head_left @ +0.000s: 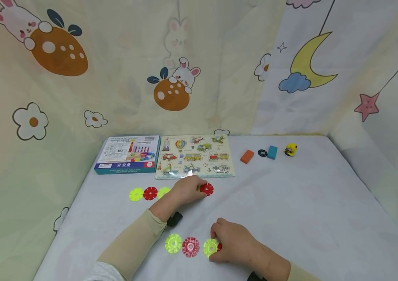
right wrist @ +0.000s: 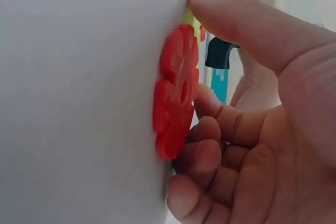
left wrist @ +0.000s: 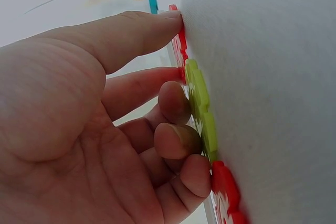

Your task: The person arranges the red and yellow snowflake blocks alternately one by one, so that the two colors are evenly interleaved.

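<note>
In the head view my left hand point(head_left: 186, 190) pinches a red flower-shaped disc point(head_left: 207, 189) at the right end of the upper row. The left wrist view shows its thumb and index finger at that disc's edges, while the other fingertips hang beside a yellow-green disc point(left wrist: 197, 93) and another red disc point(left wrist: 227, 192). Lower down, my right hand point(head_left: 237, 242) grips a yellow-green disc point(head_left: 211, 248) by its edges between thumb and index finger. Under that palm lies a red disc point(right wrist: 177, 93), mostly hidden from the head view.
More yellow-green discs point(head_left: 136, 194) and red discs point(head_left: 190, 247) lie in the two rows. Behind stand a boxed set point(head_left: 128, 154) and a picture puzzle board point(head_left: 195, 156). An orange block point(head_left: 246, 156), black round chip point(head_left: 262, 153), blue block point(head_left: 272, 152) and yellow figurine point(head_left: 290, 149) sit back right.
</note>
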### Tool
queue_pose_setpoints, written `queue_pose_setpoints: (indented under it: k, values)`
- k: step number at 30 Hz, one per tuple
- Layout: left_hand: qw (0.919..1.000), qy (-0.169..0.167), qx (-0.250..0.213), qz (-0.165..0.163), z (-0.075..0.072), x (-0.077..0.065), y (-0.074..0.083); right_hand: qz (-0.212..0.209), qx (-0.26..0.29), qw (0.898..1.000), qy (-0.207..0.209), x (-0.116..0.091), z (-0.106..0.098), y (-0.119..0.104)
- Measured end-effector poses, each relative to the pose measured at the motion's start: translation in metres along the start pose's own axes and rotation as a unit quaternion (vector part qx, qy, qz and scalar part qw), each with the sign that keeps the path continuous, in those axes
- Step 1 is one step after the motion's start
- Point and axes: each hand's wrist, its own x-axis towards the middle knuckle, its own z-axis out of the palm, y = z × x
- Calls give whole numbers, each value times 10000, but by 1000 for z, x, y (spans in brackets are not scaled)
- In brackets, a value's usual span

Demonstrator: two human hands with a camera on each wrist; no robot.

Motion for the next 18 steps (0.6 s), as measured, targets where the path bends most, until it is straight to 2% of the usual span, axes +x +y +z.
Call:
queue_pose_setpoints:
  k: [3, 6, 13, 18]
  values:
    - [10000, 0, 7, -7, 0, 1, 0, 84, 235, 9997, -55, 1, 0, -1]
    - [10000, 12, 18, 24, 1, 1, -1, 175, 764, 9969, -61, 5, -2, 1]
    - [9999, 55, 36, 110, 0, 2, -1, 119, 2057, 9785, -22, 16, -14, 11]
    - [9999, 12, 77, 115, 0, 0, -2, -92, 2561, 9666, 82, 18, -36, 15]
